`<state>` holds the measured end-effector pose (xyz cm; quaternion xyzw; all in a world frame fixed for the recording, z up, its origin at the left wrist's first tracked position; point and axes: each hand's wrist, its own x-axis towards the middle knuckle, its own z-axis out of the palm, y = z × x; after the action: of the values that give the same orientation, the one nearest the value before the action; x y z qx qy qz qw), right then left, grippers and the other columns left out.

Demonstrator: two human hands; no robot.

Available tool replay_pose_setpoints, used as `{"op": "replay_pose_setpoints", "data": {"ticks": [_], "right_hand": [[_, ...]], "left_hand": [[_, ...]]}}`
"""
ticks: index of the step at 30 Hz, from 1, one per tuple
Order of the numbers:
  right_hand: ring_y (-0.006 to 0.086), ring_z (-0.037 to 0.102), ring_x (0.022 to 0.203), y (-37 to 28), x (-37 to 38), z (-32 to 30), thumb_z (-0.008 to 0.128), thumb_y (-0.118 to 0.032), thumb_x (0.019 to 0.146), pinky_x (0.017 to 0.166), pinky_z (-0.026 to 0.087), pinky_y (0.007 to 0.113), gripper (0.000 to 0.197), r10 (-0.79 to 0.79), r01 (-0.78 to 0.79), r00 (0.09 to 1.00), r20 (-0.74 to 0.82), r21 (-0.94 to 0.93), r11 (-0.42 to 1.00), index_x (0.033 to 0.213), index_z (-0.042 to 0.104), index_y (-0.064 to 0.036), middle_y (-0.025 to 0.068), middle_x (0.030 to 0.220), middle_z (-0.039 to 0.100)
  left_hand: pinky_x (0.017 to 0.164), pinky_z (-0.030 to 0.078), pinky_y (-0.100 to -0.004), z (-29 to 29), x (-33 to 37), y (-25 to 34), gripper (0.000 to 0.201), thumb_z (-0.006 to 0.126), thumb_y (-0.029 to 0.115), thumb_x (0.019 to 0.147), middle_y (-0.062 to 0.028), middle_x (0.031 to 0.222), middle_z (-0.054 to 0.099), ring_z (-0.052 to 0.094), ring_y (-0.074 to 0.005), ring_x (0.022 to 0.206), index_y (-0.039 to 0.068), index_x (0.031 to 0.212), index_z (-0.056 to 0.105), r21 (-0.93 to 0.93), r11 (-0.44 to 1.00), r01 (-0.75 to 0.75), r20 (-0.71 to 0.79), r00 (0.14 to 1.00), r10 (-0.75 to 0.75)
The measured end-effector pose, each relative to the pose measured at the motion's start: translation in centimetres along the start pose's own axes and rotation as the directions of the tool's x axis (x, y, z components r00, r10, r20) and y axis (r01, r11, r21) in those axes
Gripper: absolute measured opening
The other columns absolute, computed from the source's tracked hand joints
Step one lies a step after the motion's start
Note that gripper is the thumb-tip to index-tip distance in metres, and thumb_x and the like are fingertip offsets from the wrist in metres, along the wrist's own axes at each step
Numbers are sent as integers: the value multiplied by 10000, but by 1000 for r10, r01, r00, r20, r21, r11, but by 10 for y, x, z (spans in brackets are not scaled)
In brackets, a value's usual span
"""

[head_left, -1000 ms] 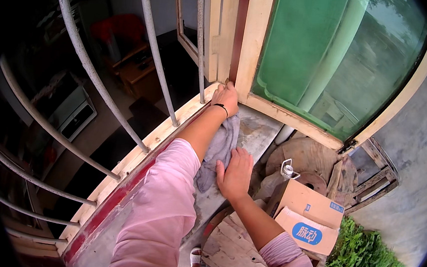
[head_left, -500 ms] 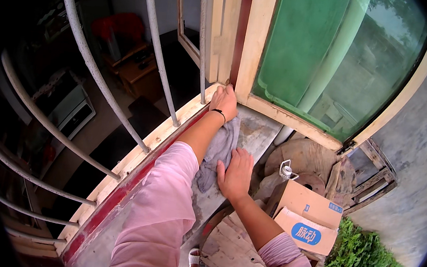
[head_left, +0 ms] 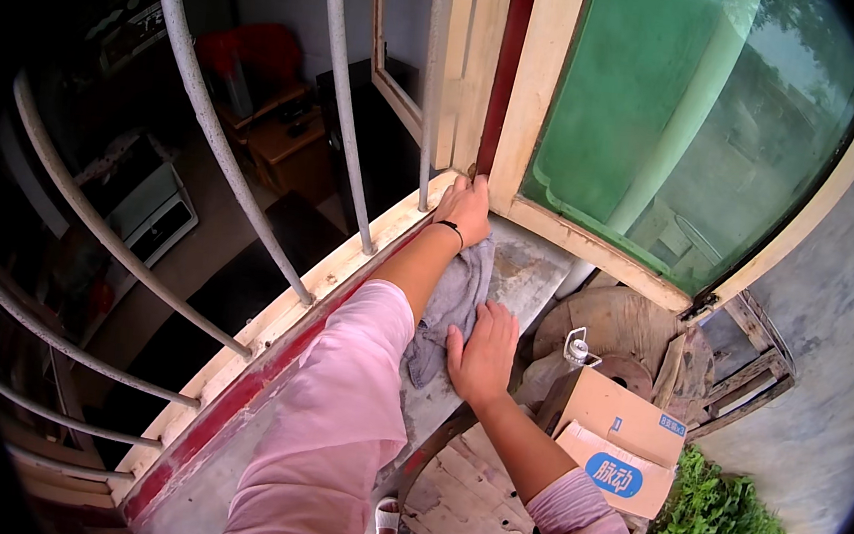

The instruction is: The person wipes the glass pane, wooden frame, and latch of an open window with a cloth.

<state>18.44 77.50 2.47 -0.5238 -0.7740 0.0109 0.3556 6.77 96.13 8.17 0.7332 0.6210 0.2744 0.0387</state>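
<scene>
At the far corner of the window sill, my left hand (head_left: 463, 213) is closed on a grey cloth (head_left: 455, 289), its fingers pressed into the angle where the cream window frame (head_left: 541, 220) meets the sill. The rest of the cloth hangs crumpled from that hand along the grey concrete ledge (head_left: 524, 265). My right hand (head_left: 483, 357) rests flat on the ledge, fingers stretched and thumb apart, just right of the cloth's lower part. A dark band circles my left wrist.
Metal bars (head_left: 344, 110) stand along the sill's left, before a dark room. An open green-glass window sash (head_left: 610, 111) juts out at right. Below are a cardboard box (head_left: 631, 414), a clear bottle with white handle (head_left: 577, 350), wooden spools (head_left: 465, 491) and green plants (head_left: 719, 511).
The whole scene has shifted slightly to the right and down in the picture. Both hands keep nearly the same places, the left on the cloth at the corner, the right on the ledge.
</scene>
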Motion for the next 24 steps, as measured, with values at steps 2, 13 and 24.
{"op": "replay_pose_setpoints", "data": {"ticks": [2,13,24], "right_hand": [[389,357,1210,2,0,0,574,-284,837,1061,217,518,531,-4,4,1000,-6,-15,1000,1192,414,76,228,1230,432],[390,358,1210,-1,2,-2,572,-283,840,1055,226,519,518,-5,5,1000,0,-19,1000,1183,420,75,227,1239,431],[394,359,1208,2,1,2,565,-298,847,1056,227,518,534,-16,16,1000,7,-21,1000,1194,414,79,227,1240,432]], "left_hand": [[919,378,-406,0,2,-1,443,532,102,751,-235,1087,560,483,-361,1075,-39,1162,445,89,995,-45,31,999,43],[945,301,-384,1,-3,-10,544,525,167,769,-191,1145,560,406,-304,1136,-57,1252,410,225,974,-26,1,1000,27],[963,257,-415,13,-11,-8,427,442,163,812,-135,1184,529,435,-256,1113,-32,1191,474,571,810,-133,-68,976,208]]}}
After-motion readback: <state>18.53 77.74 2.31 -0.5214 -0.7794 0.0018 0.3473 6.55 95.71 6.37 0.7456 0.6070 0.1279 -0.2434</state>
